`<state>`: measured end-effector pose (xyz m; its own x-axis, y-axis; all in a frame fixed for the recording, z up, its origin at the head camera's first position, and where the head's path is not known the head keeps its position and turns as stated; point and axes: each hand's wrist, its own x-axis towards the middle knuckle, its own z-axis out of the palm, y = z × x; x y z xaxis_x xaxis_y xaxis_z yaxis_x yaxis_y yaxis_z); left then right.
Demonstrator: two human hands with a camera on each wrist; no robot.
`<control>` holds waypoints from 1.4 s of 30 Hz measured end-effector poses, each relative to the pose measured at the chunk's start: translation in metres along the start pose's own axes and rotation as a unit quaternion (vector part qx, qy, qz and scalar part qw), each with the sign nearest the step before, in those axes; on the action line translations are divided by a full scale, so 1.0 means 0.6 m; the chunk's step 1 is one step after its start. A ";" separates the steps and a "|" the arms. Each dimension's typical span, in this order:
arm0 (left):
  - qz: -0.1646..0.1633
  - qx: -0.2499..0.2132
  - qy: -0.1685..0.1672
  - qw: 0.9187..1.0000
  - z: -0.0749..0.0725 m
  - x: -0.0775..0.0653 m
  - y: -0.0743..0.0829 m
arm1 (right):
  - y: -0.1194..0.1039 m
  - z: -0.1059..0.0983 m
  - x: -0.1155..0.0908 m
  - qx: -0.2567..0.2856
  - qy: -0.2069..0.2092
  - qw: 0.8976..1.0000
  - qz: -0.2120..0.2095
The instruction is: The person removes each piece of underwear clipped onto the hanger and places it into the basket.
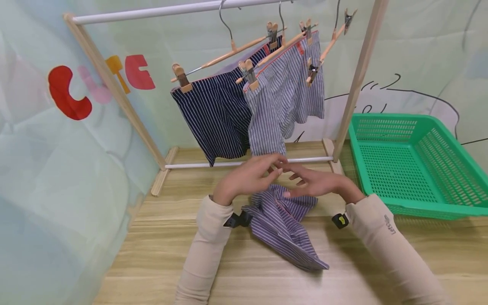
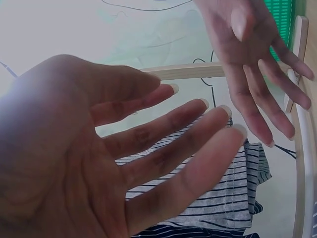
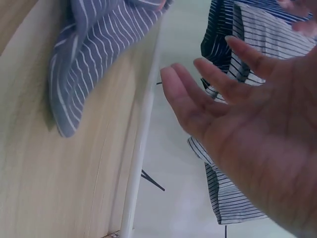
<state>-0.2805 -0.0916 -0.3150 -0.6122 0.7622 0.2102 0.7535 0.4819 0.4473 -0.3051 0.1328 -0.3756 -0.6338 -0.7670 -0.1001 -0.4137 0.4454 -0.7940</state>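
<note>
Purple-grey striped shorts [image 1: 280, 224] lie crumpled on the table below my hands. My left hand [image 1: 249, 176] hovers over their far end, fingers loosely extended and holding nothing. Facing it, my right hand [image 1: 316, 181] is also empty, its fingers spread in the left wrist view. In the head view the fingertips of both hands overlap; whether they touch I cannot tell. Behind them, navy striped shorts [image 1: 217, 112] and light grey striped shorts [image 1: 272, 101] hang from clip hangers. A third clip hanger [image 1: 329, 44] carries no garment of its own.
A wooden garment rack with a white top rail [image 1: 152, 13] stands at the back against a printed backdrop. Its lower white bar [image 1: 202, 164] runs just above the table [image 1: 160, 254]. A green plastic basket [image 1: 404, 169] sits at the right.
</note>
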 end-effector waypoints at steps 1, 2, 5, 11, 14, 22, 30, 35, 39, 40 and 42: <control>0.000 0.002 0.000 1.000 0.000 0.000 0.000 | -0.001 0.002 0.000 -0.002 -0.006 1.000 0.005; 0.000 0.002 0.000 1.000 0.001 0.000 0.000 | -0.002 0.005 0.000 -0.005 -0.013 1.000 0.011; 0.000 0.002 -0.001 1.000 0.002 -0.001 -0.002 | -0.002 0.013 0.001 -0.017 -0.040 0.999 0.023; 0.006 0.004 0.004 1.000 0.003 0.000 -0.002 | -0.001 0.028 0.008 -0.050 -0.092 0.995 0.006; 0.008 0.008 0.009 1.000 0.003 0.000 -0.003 | -0.002 0.036 0.012 -0.055 -0.108 0.993 -0.004; 0.005 0.001 0.008 1.000 0.004 -0.001 -0.004 | -0.006 0.048 0.019 -0.044 -0.140 0.989 -0.002; 0.002 -0.001 0.006 1.000 0.001 -0.001 -0.004 | -0.016 0.058 0.019 -0.095 -0.143 0.984 0.045; -0.005 -0.004 0.000 1.000 -0.001 -0.003 -0.004 | -0.019 0.071 0.023 -0.196 -0.124 0.971 0.049; -0.008 -0.002 -0.003 1.000 0.000 -0.002 -0.005 | -0.013 0.077 0.026 -0.255 -0.106 0.961 0.024; -0.009 0.000 -0.003 1.000 -0.001 -0.002 -0.004 | -0.011 0.077 0.027 -0.259 -0.101 0.960 0.013; -0.009 0.001 -0.002 1.000 -0.001 -0.002 -0.003 | -0.008 0.077 0.029 -0.256 -0.094 0.962 0.000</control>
<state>-0.2816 -0.0936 -0.3154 -0.6245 0.7551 0.1998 0.7434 0.4961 0.4487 -0.2841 0.0964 -0.4012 -0.5246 -0.8155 -0.2444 -0.7120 0.5777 -0.3993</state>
